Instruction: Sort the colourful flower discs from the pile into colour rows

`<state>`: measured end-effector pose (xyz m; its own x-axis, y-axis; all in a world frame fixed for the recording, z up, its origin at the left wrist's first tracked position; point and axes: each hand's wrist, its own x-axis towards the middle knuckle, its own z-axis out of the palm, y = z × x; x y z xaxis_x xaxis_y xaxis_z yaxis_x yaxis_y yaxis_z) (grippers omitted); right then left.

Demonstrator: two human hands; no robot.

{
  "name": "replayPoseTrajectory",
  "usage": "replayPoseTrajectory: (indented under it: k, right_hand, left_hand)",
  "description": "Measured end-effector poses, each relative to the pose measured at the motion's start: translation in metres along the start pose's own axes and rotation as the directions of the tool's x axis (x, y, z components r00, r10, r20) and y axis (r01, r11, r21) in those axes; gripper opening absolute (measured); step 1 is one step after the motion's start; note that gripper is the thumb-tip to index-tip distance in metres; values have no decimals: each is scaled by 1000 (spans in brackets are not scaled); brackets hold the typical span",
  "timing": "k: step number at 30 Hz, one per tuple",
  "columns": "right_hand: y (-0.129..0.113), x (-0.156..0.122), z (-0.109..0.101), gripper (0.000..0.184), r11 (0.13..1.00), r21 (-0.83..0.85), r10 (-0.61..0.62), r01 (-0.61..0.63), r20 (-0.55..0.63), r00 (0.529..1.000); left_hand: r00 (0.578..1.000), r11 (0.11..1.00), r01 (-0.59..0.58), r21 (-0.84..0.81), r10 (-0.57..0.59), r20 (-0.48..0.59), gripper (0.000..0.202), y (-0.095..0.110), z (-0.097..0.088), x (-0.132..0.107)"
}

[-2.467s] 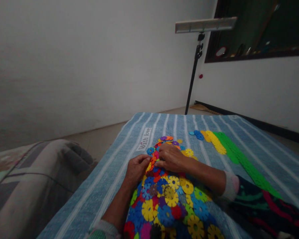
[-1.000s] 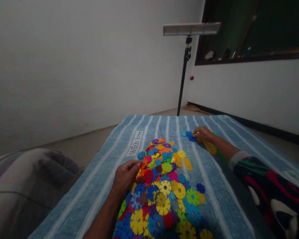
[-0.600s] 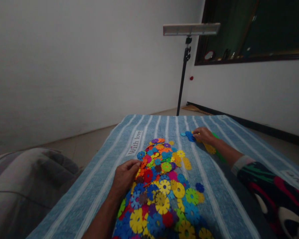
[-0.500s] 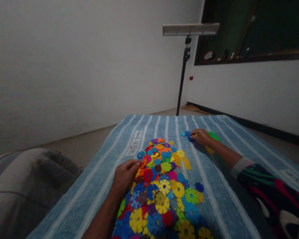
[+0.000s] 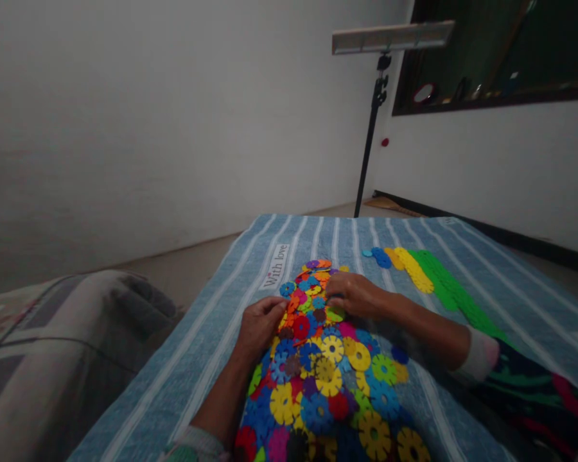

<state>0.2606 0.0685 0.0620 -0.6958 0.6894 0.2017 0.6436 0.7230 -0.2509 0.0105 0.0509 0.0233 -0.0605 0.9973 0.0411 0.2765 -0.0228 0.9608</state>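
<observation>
The left hand (image 5: 259,324) is pinched at the left edge of a pile of multicoloured notched discs (image 5: 331,348) on striped cloth (image 5: 195,353); whether it grips one is unclear. The right hand (image 5: 359,295) curls over the pile's far part, its hold hidden. Farther right, yellow discs (image 5: 417,273) and green discs (image 5: 443,285) overlap in rows.

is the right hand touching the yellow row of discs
Apart. The head view shows striped cloth between the right hand and the yellow row; the hand is over at the mixed pile.
</observation>
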Motion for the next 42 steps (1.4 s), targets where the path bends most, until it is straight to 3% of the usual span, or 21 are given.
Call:
replayPoseTrajectory:
  k: [2,5,12,17,20,24,27,29,32,36,39,42]
  right_hand:
    - [-17,3,1,15,999,14,-34,34,43,998]
    - [-36,6,4,20,999,-38,8,-5,64,998]
    - [-52,9,28,24,989,-116,90,-87,24,996]
    - [-60,7,39,9,981,67,185,-182,-49,981]
    - [-66,8,44,14,947,208,271,-246,-102,957]
    - [-62,10,41,18,872,435,296,-223,-106,949]
    - [-36,8,26,13,834,524,289,-173,-147,946]
    - [-4,3,10,10,859,479,316,-180,-220,923]
    - [57,-14,-16,11,895,310,418,-321,-333,845]
    - [127,-44,-40,11,846,120,527,-520,-333,782]
    - [153,-61,-46,10,793,54,595,-606,-282,753]
    - [160,-66,-45,10,773,26,624,-634,-212,752]
  left_hand:
    - [1000,1000,4,-11,-4,-1,27,1,1,0]
    - [1000,1000,-2,5,2,-8,27,2,1,-1]
    - [999,999,-45,18,45,-1,28,-4,0,2]
    - [999,999,-40,-15,40,-6,27,-5,0,2]
    - [999,999,-32,5,32,-5,27,-2,0,0]
    - [1000,1000,-14,12,14,-6,29,1,-1,0]
    - [1000,1000,-1,23,1,4,31,1,-2,2]
    - [1000,999,12,38,-12,2,31,1,-3,4]
    - [1000,999,17,45,-16,-7,33,3,-4,4]
    - [1000,998,20,60,-20,1,35,8,-4,1]
    - [1000,997,8,82,-8,-2,34,12,-3,0]
    - [1000,997,4,72,-3,-16,33,13,-3,0]
